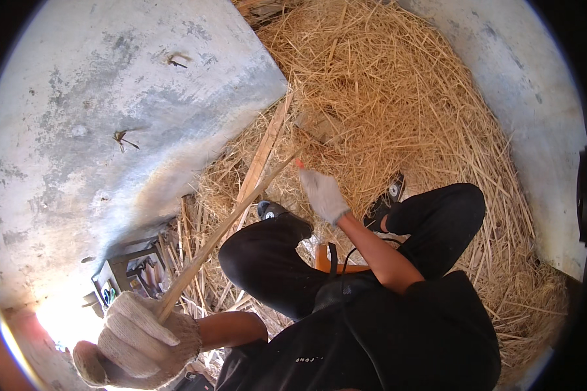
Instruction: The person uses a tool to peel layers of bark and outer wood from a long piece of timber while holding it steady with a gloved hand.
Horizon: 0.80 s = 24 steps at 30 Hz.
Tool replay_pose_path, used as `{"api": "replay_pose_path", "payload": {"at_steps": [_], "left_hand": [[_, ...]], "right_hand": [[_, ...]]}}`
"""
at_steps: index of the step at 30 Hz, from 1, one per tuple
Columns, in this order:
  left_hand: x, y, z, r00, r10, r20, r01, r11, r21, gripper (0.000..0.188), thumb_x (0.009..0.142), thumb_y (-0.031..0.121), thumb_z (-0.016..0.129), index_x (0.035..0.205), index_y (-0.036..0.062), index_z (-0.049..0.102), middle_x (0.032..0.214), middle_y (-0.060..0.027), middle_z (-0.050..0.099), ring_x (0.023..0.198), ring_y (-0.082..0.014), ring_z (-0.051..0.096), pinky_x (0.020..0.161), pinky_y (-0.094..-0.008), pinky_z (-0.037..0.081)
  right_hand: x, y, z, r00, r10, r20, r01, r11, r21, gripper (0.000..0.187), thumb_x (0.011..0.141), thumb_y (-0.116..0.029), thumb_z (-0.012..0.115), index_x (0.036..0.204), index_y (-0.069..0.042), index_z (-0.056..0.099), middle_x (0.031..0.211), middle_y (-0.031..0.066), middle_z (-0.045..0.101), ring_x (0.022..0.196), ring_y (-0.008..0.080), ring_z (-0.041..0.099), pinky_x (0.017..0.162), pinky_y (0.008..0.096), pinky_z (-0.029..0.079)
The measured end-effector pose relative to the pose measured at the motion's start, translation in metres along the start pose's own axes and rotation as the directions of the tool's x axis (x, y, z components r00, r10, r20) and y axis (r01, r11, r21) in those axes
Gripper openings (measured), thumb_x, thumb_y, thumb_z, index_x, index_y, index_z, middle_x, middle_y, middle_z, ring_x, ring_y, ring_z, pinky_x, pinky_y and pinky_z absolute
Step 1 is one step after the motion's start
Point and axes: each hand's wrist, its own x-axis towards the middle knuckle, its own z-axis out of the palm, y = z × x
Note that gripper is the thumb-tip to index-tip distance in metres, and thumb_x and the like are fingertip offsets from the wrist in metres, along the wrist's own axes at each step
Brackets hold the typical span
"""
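Observation:
My left hand point(137, 339), in a knitted white work glove, is closed around the near end of a long, thin bamboo-like strip point(209, 246). The strip slants up and away to the right, and its far end reaches close to my other hand. My right hand point(323, 194), also gloved, is closed in front of my knees. A small orange-red bit point(299, 163) shows at its fingers; what it belongs to is hidden. Pale shavings point(372, 85) lie in a deep heap beyond and to the right of my hands.
A wider, flat wooden strip point(266, 153) lies just left of the shavings. The worn whitewashed wall point(65, 163) stands at left, another wall point(522, 85) at right. A dark rack with tools point(137, 270) is at lower left. Part of an orange stool point(323, 259) shows between my legs.

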Motion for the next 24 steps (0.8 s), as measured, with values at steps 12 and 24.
{"api": "replay_pose_path", "payload": {"at_steps": [12,24], "left_hand": [[-0.003,-0.007,-0.001,0.997,0.002,-0.074,0.006,0.994,0.112,0.052,0.098,0.064,0.042,0.098,0.0126,0.052,0.058,0.0002,0.038,0.048,-0.0156,0.037,0.052,-0.0378,0.044],[0.007,-0.003,-0.004,0.952,-0.255,-0.172,0.252,0.967,-0.039,0.055,0.097,0.065,0.048,0.088,0.0114,0.053,0.058,0.0033,0.033,0.048,-0.0121,0.031,0.051,-0.0344,0.041]], "right_hand": [[0.044,0.051,0.0,0.991,0.065,-0.118,-0.073,0.995,-0.065,0.085,0.099,-0.07,0.023,0.104,0.002,0.068,0.096,0.0306,0.068,0.099,0.0491,0.064,0.085,0.0529,0.049],[0.018,0.012,-0.041,0.868,0.436,0.237,-0.445,0.471,0.761,0.057,0.095,-0.067,0.053,0.073,-0.014,0.049,0.05,-0.0058,0.031,0.037,0.0097,0.029,0.036,0.0294,0.024]]}}
